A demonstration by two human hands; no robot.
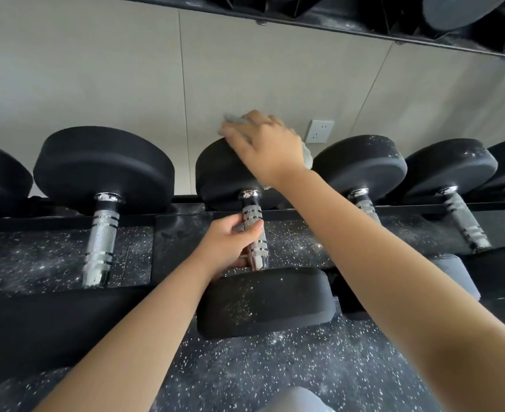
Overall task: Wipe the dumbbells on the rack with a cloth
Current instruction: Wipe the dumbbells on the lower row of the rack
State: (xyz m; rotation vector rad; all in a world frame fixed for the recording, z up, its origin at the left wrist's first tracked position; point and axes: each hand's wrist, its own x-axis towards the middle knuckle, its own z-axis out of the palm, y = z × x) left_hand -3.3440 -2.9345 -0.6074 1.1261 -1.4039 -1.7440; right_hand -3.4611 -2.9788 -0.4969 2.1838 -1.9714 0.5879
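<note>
Head camera is looking down over two bare forearms reaching forward. At the bottom centre of the frame a patch of grey fabric is showing, and a second grey patch is showing at the right, behind the right forearm. Black floor with white speckles is lying under them.

Six dumbbells are lying side by side across the middle of the frame on one black rack. The outer two are being cut by the left and right edges. Each one is pointing its chrome handle toward the camera.

The left hand is gripping the handle of the middle dumbbell, with fingers and thumb curled around the knurled metal. White dust is covering the near head of this dumbbell.

Farther, just above the centre of the frame, the right hand is holding one pale cloth and pressing it on the top of the far head of the same dumbbell. Its fingers are bending over the cloth, and cloth edges are sticking out at both sides of the hand.

Behind, a light grey wall is carrying one white socket, just right of the right hand. Along the top of the frame one upper shelf is running, with more dark weights in the upper right; I cannot tell how many.
</note>
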